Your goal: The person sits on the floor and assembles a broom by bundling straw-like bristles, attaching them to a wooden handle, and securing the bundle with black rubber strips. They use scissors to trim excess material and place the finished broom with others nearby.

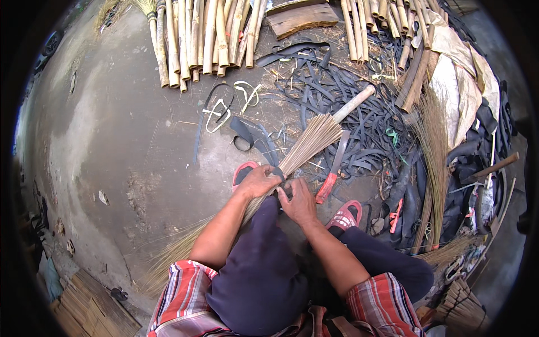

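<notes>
A stick broom (310, 141) lies slantwise across my raised knee, its pale bamboo handle (355, 103) pointing away to the right and its thin bristles (179, 242) running back under my left arm. A black rubber strip (277, 173) goes around the bundle between my hands. My left hand (261, 181) is closed on the bundle at this strip. Just right of it, my right hand (300, 203) has its fingers bent against the binding, thumb and forefinger drawn together on the strip, partly hidden. A knife (338, 154) with a red-wrapped handle lies beside the broom.
Black rubber strips (342, 95) are heaped ahead to the right. Several bamboo poles (210, 36) lie at the far side, with a wooden block (302, 20) between two groups. Loose bristles (433, 151) and a pale sack (457, 95) are at right. Pink sandals (348, 214) are on my feet.
</notes>
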### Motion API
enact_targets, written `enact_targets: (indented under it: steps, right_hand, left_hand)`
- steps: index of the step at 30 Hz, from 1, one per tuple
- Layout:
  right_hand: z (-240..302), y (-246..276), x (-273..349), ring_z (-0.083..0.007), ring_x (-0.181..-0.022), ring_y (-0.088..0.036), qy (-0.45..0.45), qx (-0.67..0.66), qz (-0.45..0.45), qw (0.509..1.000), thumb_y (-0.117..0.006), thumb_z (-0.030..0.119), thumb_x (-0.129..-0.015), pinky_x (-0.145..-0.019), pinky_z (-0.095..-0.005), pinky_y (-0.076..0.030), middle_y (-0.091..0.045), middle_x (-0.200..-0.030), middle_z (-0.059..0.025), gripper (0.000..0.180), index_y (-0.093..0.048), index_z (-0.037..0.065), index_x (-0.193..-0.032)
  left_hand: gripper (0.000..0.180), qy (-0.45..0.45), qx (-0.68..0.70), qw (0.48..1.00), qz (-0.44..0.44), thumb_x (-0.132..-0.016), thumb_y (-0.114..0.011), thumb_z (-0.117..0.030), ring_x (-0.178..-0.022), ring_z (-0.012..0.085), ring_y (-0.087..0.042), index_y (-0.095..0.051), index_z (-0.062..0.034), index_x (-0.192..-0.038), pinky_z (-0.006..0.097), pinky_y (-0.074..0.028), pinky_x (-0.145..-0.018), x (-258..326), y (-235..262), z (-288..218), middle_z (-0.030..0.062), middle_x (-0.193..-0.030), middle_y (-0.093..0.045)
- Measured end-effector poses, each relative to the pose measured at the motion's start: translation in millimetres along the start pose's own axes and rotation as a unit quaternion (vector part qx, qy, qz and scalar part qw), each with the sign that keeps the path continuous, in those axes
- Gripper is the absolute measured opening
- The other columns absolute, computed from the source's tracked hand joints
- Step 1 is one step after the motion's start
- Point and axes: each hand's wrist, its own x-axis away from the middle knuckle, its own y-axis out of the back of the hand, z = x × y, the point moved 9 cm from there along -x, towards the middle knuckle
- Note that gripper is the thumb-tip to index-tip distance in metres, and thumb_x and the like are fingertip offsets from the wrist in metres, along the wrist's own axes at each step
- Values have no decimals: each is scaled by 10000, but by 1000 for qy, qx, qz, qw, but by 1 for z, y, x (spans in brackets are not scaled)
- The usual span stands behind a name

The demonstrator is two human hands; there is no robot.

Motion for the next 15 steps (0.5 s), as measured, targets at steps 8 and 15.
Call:
enact_targets:
  steps: [8,15]
  right_hand:
    - [-1,7,-21,-452,-917,-665,-12,57,25,998,-660,204,-948,-792,-550,-531,-634,-1013,-198,186,-586,51,-1022]
    - [-13,-11,-18,-488,-928,-675,-80,-39,208,974,-611,270,-1012,-810,-576,-527,-708,-979,-226,215,-586,62,-1062]
  left_hand:
    - [663,-25,-28,999,-5,-872,-810,-504,-1095,244,-698,-701,10,-1276,361,-525,-970,6,2,-7,175,-1183,-745]
    - [651,-13,-6,1000,10,-892,-797,-523,-992,205,-691,-691,7,-1255,348,-530,-899,6,2,-12,147,-1072,-757]
